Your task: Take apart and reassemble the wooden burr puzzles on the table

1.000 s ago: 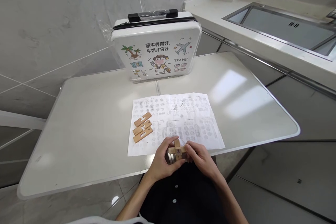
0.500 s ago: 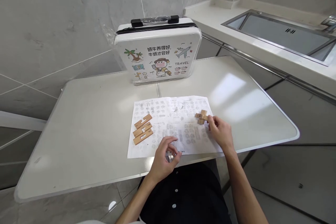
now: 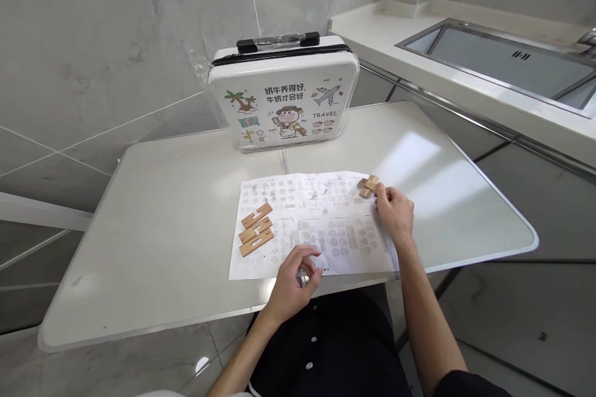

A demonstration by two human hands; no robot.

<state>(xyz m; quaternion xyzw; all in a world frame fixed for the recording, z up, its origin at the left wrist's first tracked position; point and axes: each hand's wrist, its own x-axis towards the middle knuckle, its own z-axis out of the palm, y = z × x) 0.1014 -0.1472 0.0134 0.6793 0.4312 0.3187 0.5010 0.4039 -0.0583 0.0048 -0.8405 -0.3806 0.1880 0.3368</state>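
Observation:
A small wooden cross-shaped interlocking puzzle (image 3: 367, 186) is at the upper right corner of the printed sheet (image 3: 310, 211). My right hand (image 3: 393, 209) pinches its right end between thumb and fingers. Over the sheet's front edge hovers my left hand (image 3: 298, 278), its fingers curled and apart with nothing in them. Three flat wooden puzzle pieces lie in a slanted row on the sheet's left side: a notched piece (image 3: 250, 219), a middle piece marked 3 (image 3: 246, 236) and a slotted piece marked 2 (image 3: 268, 236).
A white plastic-wrapped suitcase (image 3: 286, 90) with cartoon prints stands at the table's back edge. The light folding table (image 3: 153, 229) carries everything. To the right is a counter (image 3: 358, 31) with a steel sink (image 3: 488, 53). Grey tiled wall rises behind.
My right hand has moved the cross-shaped puzzle away from me and slightly right, toward the sheet's far corner. My left hand and the flat pieces have stayed put; the view has shifted a little.

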